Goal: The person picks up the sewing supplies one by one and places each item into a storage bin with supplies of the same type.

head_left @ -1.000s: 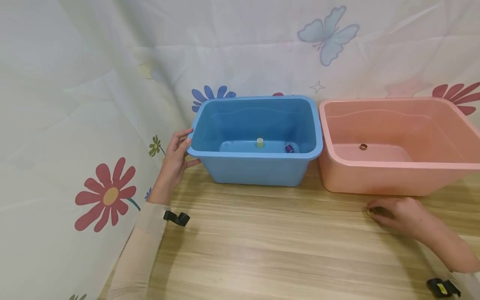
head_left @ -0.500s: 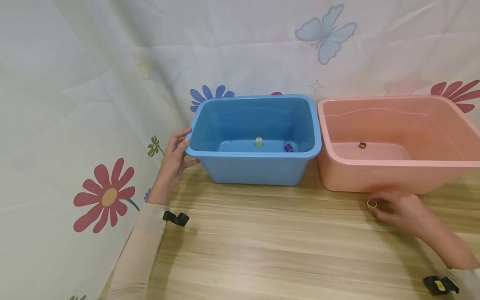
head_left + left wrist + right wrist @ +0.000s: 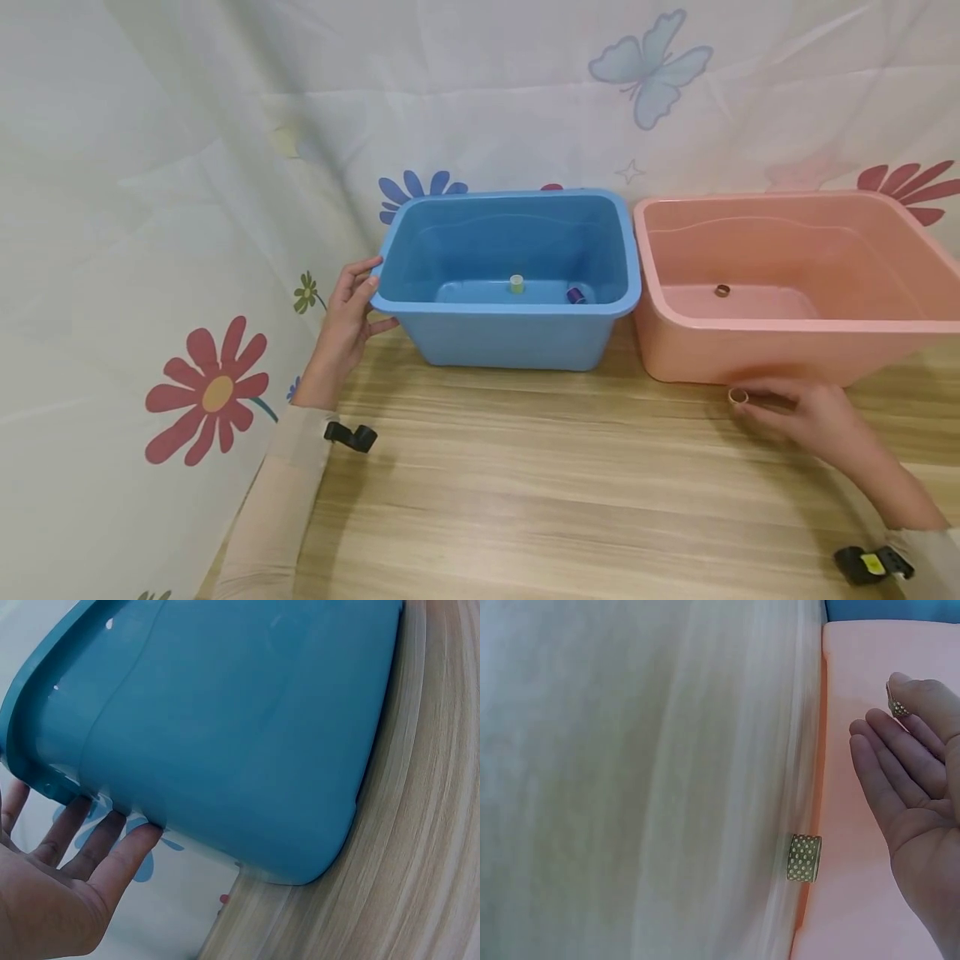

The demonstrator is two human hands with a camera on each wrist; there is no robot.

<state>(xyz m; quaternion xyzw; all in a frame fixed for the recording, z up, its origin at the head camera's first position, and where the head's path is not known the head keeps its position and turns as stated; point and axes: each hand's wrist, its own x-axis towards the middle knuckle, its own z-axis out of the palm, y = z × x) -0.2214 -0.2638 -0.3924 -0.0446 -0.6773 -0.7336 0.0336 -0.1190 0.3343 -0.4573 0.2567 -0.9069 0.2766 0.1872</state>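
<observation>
My left hand [image 3: 348,310] holds the left end of the blue bin [image 3: 517,337], thumb at its rim; in the left wrist view, fingers [image 3: 126,859] reach under the rim to the outer wall. In front of the pink bin [image 3: 750,358], my right hand [image 3: 813,417] pinches a small gold dotted tape roll [image 3: 738,397] between thumb and fingertips. The right wrist view shows that roll edge-on [image 3: 898,706], the other fingers extended. A second dotted tape roll [image 3: 804,858] stands on the table against the pink bin's base; the hand hides it in the head view.
Inside the blue bin are a pale green-white small cylinder [image 3: 517,284] and a purple spool-like piece [image 3: 575,296]. One brown-gold ring [image 3: 722,291] lies in the pink bin. Both bins stand side by side on the wooden table [image 3: 525,483], before a flowered cloth [image 3: 495,100].
My right hand has moved slightly toward the pink bin with the tape roll, whose round opening now shows. The left hand keeps its hold on the blue bin.
</observation>
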